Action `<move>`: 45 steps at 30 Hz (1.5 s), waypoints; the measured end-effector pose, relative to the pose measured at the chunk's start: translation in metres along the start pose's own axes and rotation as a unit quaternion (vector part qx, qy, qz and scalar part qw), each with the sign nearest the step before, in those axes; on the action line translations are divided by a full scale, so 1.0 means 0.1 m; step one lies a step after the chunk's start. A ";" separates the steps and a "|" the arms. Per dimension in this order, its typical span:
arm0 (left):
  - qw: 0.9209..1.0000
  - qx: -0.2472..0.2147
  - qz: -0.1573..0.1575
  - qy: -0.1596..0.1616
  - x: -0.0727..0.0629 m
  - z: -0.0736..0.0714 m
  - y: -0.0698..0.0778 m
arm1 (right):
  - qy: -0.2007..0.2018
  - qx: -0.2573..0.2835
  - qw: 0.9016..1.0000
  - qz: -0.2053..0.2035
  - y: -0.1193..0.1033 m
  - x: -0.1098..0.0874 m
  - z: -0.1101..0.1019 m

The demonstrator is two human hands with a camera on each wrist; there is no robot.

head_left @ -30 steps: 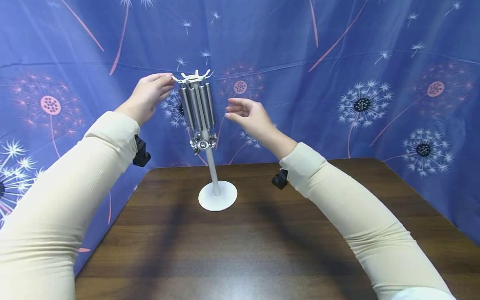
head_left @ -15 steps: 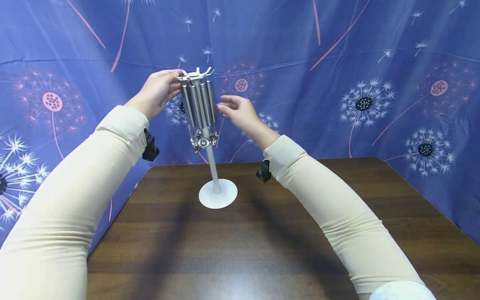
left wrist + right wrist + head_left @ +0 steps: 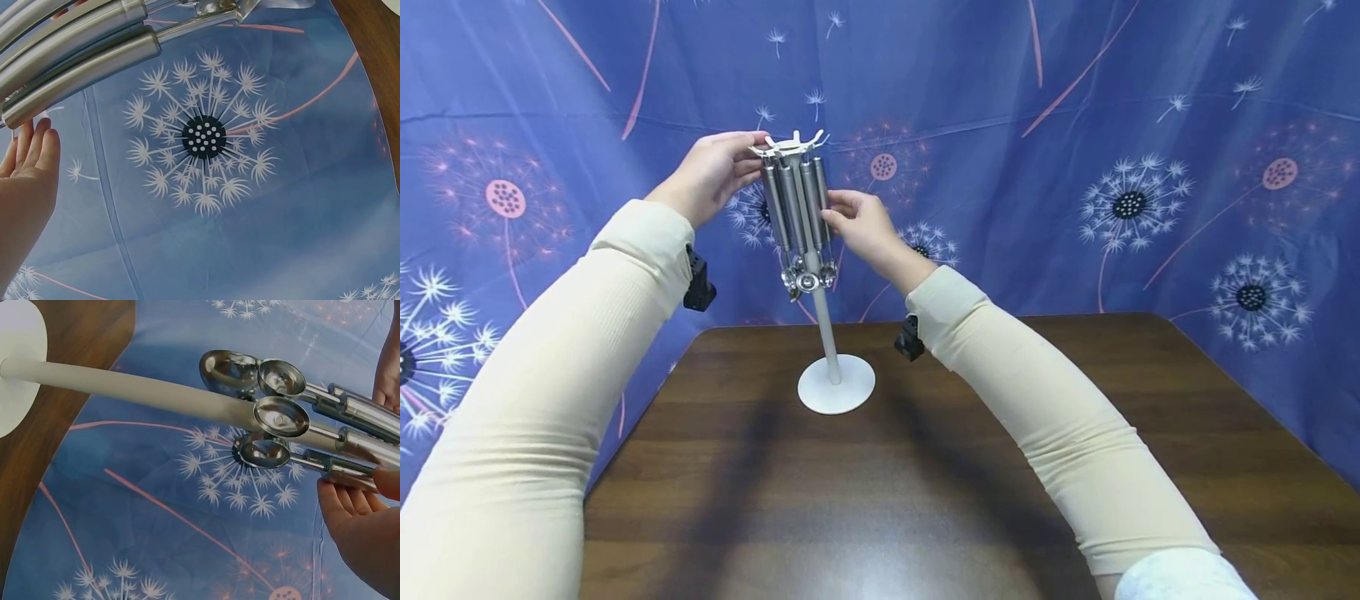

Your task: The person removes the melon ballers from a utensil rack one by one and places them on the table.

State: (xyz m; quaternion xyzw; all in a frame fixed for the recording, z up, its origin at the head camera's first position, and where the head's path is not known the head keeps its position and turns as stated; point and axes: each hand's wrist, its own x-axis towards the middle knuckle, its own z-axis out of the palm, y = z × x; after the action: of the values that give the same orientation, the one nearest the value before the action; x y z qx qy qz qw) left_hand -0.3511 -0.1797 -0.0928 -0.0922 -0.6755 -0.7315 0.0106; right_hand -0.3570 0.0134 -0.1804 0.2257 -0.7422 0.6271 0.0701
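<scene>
A white utensil stand (image 3: 825, 333) with a round base and a ring of hooks on top carries several steel-handled scoops (image 3: 807, 283), their small round bowls hanging down. My left hand (image 3: 718, 171) holds the stand's top at the left, beside the hooks. In the left wrist view its fingers (image 3: 47, 153) reach up behind the end of a scoop handle (image 3: 87, 78); the thumb is hidden there. On the right side, my right hand (image 3: 865, 225) pinches the handle of one scoop, thumb in front and fingers beneath it in the right wrist view. That scoop's bowl (image 3: 265, 453) hangs beside the others.
The stand's base (image 3: 837, 400) rests near the back edge of a dark wooden table (image 3: 880, 492). Behind it hangs a blue cloth (image 3: 985, 167) with dandelion prints. A small black camera (image 3: 910, 337) is strapped to the right sleeve.
My right hand has moved left from beside the stand and now pinches a scoop's handle. My left hand has shifted right and slightly up, further round the top of the stand.
</scene>
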 end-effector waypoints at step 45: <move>0.992 -0.018 0.121 0.005 -0.09 -0.20 -0.26 | 0.106 -0.051 0.992 0.034 0.02 -0.08 -0.20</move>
State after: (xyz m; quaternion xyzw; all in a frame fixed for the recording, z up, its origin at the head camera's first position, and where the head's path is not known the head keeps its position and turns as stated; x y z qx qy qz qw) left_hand -0.3482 -0.1982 -0.1213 -0.1697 -0.6460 -0.7373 0.1013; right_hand -0.3541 0.0344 -0.1809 0.1286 -0.7691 0.6106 0.1379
